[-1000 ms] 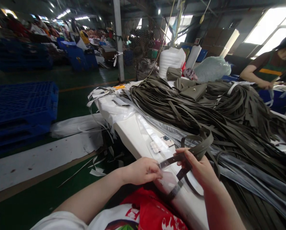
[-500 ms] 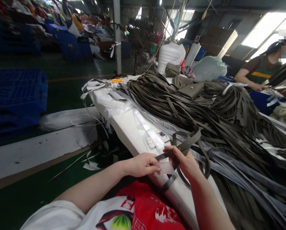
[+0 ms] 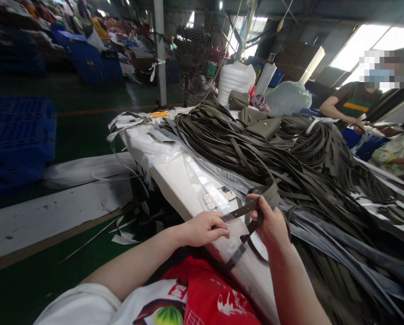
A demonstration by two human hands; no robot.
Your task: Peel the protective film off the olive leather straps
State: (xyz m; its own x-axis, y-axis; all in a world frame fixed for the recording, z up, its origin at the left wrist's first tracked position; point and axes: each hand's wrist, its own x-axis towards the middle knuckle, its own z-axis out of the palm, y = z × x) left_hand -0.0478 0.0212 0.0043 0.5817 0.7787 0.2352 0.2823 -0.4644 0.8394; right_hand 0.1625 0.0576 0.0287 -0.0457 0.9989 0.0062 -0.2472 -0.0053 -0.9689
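Note:
A dark olive strap [image 3: 241, 211] with small holes is stretched between my hands above the white table edge. My left hand [image 3: 205, 229] is closed, pinching one end of it, and a translucent white sheet [image 3: 235, 229] hangs beside its fingertips; I cannot tell whether that hand grips the sheet too. My right hand [image 3: 272, 222] is closed around the strap further along, with thumb on top. Loops of strap curl behind and below the right hand. A large heap of similar straps [image 3: 229, 144] lies just beyond.
A phone-like object [image 3: 226, 193] lies on the white table [image 3: 175, 176] under clear plastic. Olive pouches [image 3: 263, 127] sit on the heap. A co-worker [image 3: 353, 106] works at the far right. Blue pallets [image 3: 17, 131] and a white board [image 3: 59, 212] are on the left floor.
My right hand has drawn away from the left, so more strap shows between them. The view has turned slightly right, and the co-worker's head and arms show more.

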